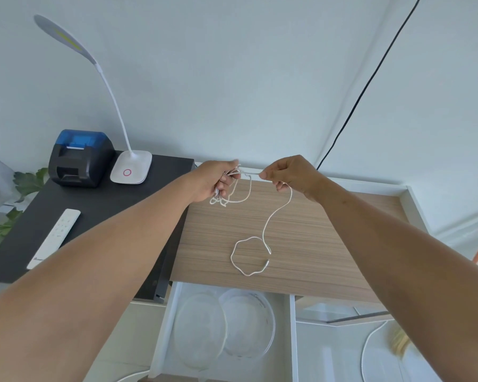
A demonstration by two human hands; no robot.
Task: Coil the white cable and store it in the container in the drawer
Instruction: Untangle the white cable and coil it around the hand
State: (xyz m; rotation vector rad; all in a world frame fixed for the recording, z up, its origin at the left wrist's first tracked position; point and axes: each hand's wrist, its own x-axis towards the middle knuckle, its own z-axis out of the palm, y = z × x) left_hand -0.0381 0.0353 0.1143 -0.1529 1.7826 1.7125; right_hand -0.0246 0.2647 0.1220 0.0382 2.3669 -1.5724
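Observation:
A thin white cable [271, 216] runs from my hands down to the wooden desktop [301, 230], where its free end lies in a loose loop with the plug showing. My left hand [213, 180] grips a small bundle of coiled loops that dangle below the fist. My right hand [290, 173] pinches the cable a short way to the right, with a taut stretch between both hands. Below the desk edge an open white drawer [163, 326] holds a clear round container [249, 323] and a clear lid [199, 332] beside it.
A black side cabinet [94, 216] on the left carries a small printer [80, 158], a white desk lamp [131, 166] and a white remote [54, 238]. A black wire [370, 78] runs down the wall. Another white cable [367, 346] lies in the drawer's right section.

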